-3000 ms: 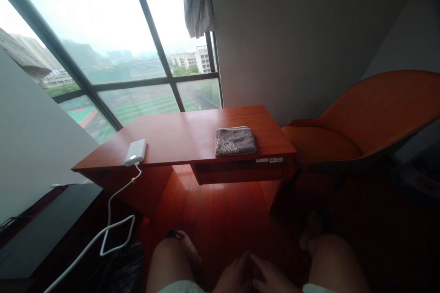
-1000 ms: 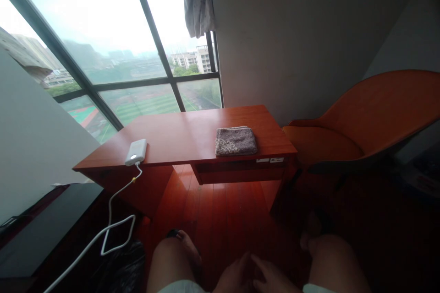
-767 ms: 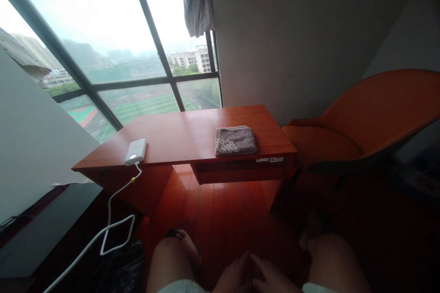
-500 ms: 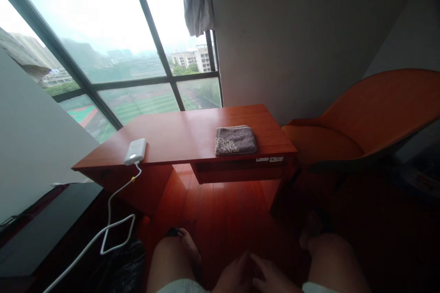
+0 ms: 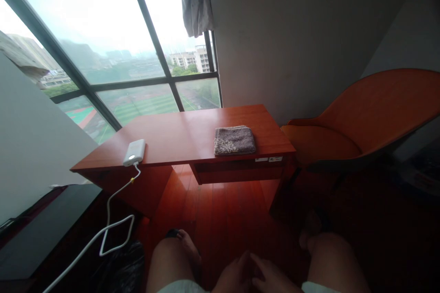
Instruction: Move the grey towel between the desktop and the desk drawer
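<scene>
At the bottom of the view, my left hand (image 5: 234, 275) and my right hand (image 5: 270, 274) hang between my knees, their fingertips close together. The fingers of both are stretched out, and I see nothing held in either. Shadow darkens the gap between them, so whether they touch is unclear. Beyond them, a folded grey-brown towel (image 5: 235, 140) with a pale pattern lies near the front edge of a reddish wooden desk (image 5: 178, 132). A white power bank (image 5: 134, 152) sits at the desk's left, with a white cable (image 5: 109, 206) plugged into its near end.
An orange chair (image 5: 378, 114) stands right of the desk. At lower left is a dark flat surface (image 5: 51, 229), beside a black plastic bag (image 5: 125, 265). Behind the desk rises a window (image 5: 130, 84) with a grey curtain (image 5: 196, 4). My knees flank the hands.
The view has shifted very slightly. Both hands, the towel and the power bank keep their places.
</scene>
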Demonstrator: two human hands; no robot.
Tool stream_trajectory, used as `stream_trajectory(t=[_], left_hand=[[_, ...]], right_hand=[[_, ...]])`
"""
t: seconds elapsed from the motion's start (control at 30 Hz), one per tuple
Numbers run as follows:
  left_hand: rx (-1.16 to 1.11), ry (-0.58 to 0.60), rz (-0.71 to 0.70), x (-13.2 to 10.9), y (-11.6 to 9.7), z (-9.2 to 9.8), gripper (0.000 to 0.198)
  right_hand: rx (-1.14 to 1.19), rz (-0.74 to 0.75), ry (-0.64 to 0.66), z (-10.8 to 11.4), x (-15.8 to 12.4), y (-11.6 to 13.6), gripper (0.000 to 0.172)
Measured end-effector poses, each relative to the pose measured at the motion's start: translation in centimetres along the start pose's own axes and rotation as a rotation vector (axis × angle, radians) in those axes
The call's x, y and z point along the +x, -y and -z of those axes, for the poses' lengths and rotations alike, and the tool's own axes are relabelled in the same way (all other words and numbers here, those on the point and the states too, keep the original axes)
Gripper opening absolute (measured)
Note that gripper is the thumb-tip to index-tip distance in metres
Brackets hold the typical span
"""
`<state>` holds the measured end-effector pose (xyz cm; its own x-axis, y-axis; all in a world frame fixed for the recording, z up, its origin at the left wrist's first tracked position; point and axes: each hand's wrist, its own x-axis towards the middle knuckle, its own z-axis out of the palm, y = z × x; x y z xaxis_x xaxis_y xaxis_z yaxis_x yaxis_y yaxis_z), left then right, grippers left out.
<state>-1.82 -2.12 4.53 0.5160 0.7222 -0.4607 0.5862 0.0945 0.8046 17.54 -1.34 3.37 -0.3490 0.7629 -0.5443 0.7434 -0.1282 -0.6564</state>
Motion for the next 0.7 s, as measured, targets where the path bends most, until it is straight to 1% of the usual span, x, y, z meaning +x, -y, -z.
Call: stream_trajectory(t=[0.17, 0.4, 0.7], left_hand=[[-0.004, 0.000, -0.002, -0.01, -0.01, -0.01, 0.028], [0.000, 0.003, -0.001, 0.15, 0.01, 0.18, 0.028], [0.008, -0.008, 0.006, -0.20, -0.26, 0.24, 0.027]], right_hand=[[0.027, 0.045, 0.047, -0.07, 0.09, -0.29, 0.073], [0.040, 0.069, 0.052, -0.14, 0.25, -0.34, 0.073], [0.023, 0.057, 0.035, -0.27, 0.33, -0.52, 0.071]])
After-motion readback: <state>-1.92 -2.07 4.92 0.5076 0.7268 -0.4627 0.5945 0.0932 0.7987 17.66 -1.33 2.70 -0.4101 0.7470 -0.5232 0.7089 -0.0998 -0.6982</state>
